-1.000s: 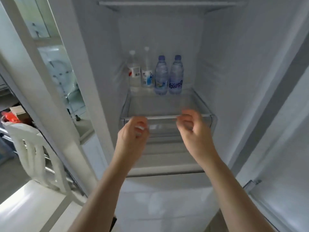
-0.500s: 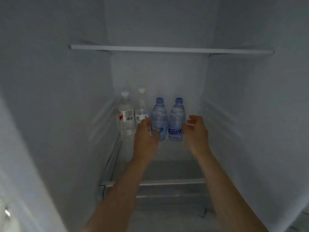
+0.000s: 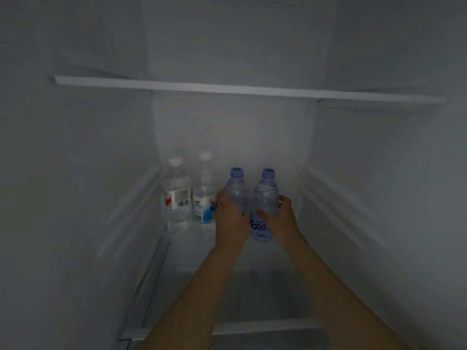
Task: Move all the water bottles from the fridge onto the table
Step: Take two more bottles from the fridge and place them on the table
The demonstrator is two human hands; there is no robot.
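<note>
Hands are both deep in the fridge (image 3: 75, 173): left hand (image 3: 231, 218) wrapped round one blue-capped water bottle (image 3: 236, 188), right hand (image 3: 280, 218) gripping its twin (image 3: 265, 195). Two white-capped bottles (image 3: 177, 198) stand just left, all on the glass shelf (image 3: 252, 294).

Dim, grey, softly blurred view

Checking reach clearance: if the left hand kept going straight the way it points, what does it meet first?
The left hand is already wrapped on the left blue-capped water bottle, so that bottle is first. Past it, probably the fridge's back wall; depth there is unclear.
</note>
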